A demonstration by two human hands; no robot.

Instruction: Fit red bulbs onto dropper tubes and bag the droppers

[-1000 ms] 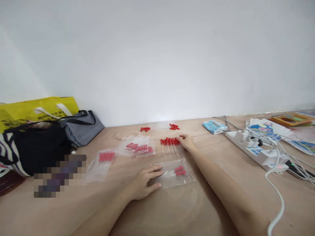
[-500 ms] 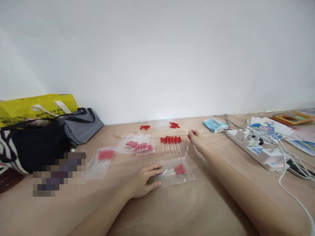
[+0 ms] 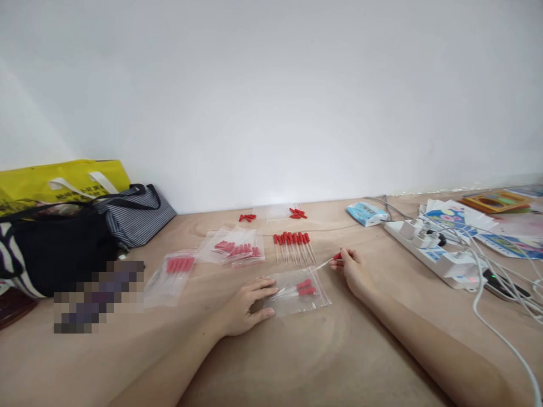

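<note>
My right hand (image 3: 354,274) pinches a dropper (image 3: 337,256) by its red rubber bulb. The dropper's thin clear tube points left, its tip close to the mouth of a clear zip bag (image 3: 286,310). Inside that bag lie droppers with red bulbs. My left hand (image 3: 248,308) rests on the bag's closed end, thumb and fingers spread apart. Just beyond the bag lies a row of several red-bulbed droppers (image 3: 292,239), tubes toward me. To the left are filled zip bags (image 3: 237,249) and another bag of droppers (image 3: 180,265).
Small piles of red bulbs (image 3: 298,213) lie near the wall, beside clear tubes. A blue tissue pack (image 3: 366,213) and a white power strip (image 3: 432,254) with cables stand at right. A striped bag (image 3: 139,215), a black bag (image 3: 72,249) and a yellow bag (image 3: 63,175) fill the left.
My right hand has brought the dropper from the right end of the row toward me, and its tube now points left at the bag's mouth. My left hand stays on the bag.
</note>
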